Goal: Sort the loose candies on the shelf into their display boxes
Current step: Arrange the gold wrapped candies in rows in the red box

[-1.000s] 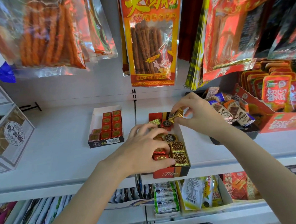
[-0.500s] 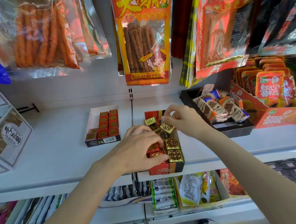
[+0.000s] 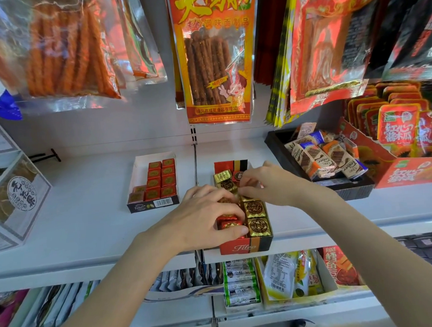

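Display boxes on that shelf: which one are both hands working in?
The red, black and gold Fileo box in the middle; the white box of red cubes and the black tray go untouched.
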Demonstrator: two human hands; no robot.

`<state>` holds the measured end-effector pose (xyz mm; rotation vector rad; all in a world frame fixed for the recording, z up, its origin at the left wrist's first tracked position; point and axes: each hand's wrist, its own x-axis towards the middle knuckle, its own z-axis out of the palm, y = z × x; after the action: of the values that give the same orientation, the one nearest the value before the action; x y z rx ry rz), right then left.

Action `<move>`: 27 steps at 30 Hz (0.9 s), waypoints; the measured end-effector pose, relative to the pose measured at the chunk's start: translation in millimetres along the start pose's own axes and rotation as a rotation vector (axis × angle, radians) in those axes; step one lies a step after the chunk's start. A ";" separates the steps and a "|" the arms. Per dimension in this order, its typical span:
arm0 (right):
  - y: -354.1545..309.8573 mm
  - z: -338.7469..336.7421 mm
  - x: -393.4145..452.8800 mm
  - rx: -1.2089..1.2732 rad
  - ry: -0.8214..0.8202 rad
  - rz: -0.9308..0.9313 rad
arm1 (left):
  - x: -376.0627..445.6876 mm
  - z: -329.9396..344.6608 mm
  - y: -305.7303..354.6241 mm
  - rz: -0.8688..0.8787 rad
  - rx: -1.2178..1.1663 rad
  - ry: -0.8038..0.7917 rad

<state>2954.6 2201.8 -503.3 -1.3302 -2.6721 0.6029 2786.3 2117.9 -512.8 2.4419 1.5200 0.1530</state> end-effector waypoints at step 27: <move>-13.3 -5.7 -30.0 -0.096 -0.043 -0.224 | -5.8 -0.9 -0.6 -0.048 0.044 0.030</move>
<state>2964.6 2172.8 -490.3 -1.0271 -2.8638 0.4878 2783.0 2113.1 -511.9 2.4446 1.6096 0.1492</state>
